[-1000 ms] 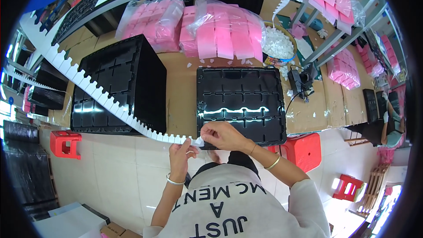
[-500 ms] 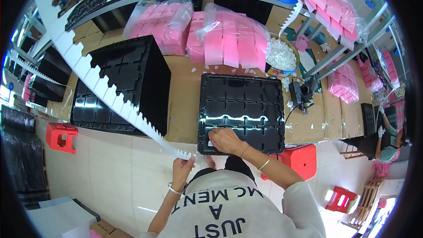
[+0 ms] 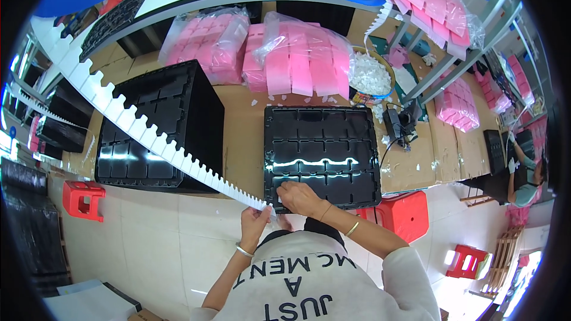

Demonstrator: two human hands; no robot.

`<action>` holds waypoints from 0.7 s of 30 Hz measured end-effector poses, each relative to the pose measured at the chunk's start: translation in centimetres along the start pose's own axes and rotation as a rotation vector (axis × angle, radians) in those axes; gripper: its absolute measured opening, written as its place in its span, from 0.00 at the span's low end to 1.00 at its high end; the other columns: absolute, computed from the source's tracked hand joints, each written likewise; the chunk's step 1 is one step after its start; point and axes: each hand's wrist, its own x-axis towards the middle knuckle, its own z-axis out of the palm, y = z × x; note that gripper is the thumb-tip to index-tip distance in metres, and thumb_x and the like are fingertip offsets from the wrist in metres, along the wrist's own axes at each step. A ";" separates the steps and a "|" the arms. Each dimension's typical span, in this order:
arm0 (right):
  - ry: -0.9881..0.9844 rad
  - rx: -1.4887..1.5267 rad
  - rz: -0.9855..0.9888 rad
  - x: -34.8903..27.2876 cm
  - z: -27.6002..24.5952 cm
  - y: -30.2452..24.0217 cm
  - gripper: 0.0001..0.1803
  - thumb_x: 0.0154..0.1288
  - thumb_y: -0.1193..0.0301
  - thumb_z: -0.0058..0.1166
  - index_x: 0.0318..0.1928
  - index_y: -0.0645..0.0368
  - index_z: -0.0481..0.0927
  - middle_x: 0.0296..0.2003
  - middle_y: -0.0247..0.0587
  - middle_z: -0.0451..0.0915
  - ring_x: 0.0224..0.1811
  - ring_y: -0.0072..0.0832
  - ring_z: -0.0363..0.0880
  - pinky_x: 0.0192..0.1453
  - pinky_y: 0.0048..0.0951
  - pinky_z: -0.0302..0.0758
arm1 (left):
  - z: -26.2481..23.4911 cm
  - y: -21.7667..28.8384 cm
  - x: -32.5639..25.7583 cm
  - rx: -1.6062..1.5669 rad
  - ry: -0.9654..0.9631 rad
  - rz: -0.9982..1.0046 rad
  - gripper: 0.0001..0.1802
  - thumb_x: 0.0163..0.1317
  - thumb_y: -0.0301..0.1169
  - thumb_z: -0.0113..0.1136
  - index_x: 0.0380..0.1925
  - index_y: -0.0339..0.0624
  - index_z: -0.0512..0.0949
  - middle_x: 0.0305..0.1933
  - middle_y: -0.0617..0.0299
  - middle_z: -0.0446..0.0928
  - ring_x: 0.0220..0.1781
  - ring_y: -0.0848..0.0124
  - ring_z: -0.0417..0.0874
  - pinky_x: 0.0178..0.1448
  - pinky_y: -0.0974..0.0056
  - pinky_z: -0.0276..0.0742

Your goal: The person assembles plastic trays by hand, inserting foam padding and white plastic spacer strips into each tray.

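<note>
My left hand pinches the lower end of a long white notched strip, just off the near left corner of a black compartmented plastic tray. The strip slants down from the upper left, passing in front of a tall stack of black trays. My right hand rests over the tray's near left corner with its fingers drawn together. Whatever small thing those fingers hold, if anything, is hidden. The two hands are close, but apart.
Bagged pink pieces lie behind the tray. A round tub of white scraps and a black device with a cable sit to the right. Red stools stand below the cardboard-covered table. A co-worker is at far right.
My left hand and the strip's end have moved right, toward the tray's corner. My right hand has drawn slightly nearer to me and left, to the tray's near edge. The view has shifted slightly.
</note>
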 end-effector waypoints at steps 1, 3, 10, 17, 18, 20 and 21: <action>0.004 0.002 0.002 0.2 0.0 0.2 0.06 0.57 0.75 0.55 0.34 0.64 0.78 0.32 0.51 0.80 0.37 0.47 0.82 0.41 0.42 0.80 | 0.0 0.0 0.0 -0.017 0.010 -0.003 0.11 0.64 0.31 0.68 0.33 0.32 0.81 0.27 0.64 0.81 0.24 0.79 0.77 0.29 0.72 0.71; -0.019 0.014 0.077 0.5 -0.1 0.5 0.06 0.56 0.75 0.56 0.34 0.65 0.78 0.32 0.52 0.80 0.38 0.47 0.82 0.41 0.43 0.80 | 0.1 0.5 0.5 0.031 0.018 0.002 0.11 0.64 0.32 0.68 0.33 0.32 0.81 0.26 0.64 0.81 0.24 0.79 0.77 0.29 0.72 0.70; -0.048 0.258 0.047 -2.4 -1.3 -1.1 0.07 0.61 0.69 0.54 0.33 0.61 0.77 0.35 0.49 0.78 0.41 0.48 0.81 0.44 0.44 0.79 | 0.8 0.7 -0.4 -0.002 0.010 0.079 0.10 0.65 0.31 0.67 0.27 0.40 0.80 0.22 0.68 0.77 0.21 0.80 0.74 0.25 0.72 0.65; -0.106 0.658 0.328 -5.8 -5.9 -3.1 0.06 0.66 0.72 0.56 0.39 0.61 0.75 0.30 0.43 0.82 0.31 0.33 0.83 0.39 0.31 0.79 | 2.0 3.6 -4.6 -0.053 -0.107 -0.082 0.10 0.68 0.29 0.64 0.32 0.32 0.80 0.24 0.60 0.79 0.22 0.77 0.75 0.27 0.72 0.67; -0.064 0.724 0.376 -6.3 -6.6 -3.1 0.06 0.66 0.73 0.57 0.42 0.60 0.77 0.32 0.41 0.83 0.33 0.29 0.83 0.41 0.29 0.79 | 2.5 3.7 -4.8 -0.115 -0.108 -0.110 0.10 0.69 0.28 0.63 0.33 0.30 0.80 0.25 0.59 0.80 0.22 0.76 0.75 0.27 0.71 0.68; 0.089 0.818 0.405 -7.4 -7.7 -2.8 0.08 0.67 0.74 0.55 0.45 0.59 0.82 0.30 0.37 0.84 0.30 0.22 0.84 0.41 0.25 0.80 | 3.7 4.9 -4.9 -0.103 -0.142 -0.098 0.09 0.69 0.28 0.62 0.34 0.31 0.81 0.27 0.58 0.80 0.25 0.74 0.79 0.30 0.70 0.73; 0.070 0.855 0.413 -7.6 -8.2 -1.9 0.07 0.68 0.73 0.55 0.44 0.58 0.83 0.31 0.36 0.85 0.31 0.22 0.84 0.40 0.26 0.80 | 4.7 5.9 -4.8 -0.116 -0.129 -0.105 0.09 0.69 0.28 0.62 0.34 0.31 0.81 0.28 0.58 0.81 0.26 0.73 0.80 0.31 0.69 0.75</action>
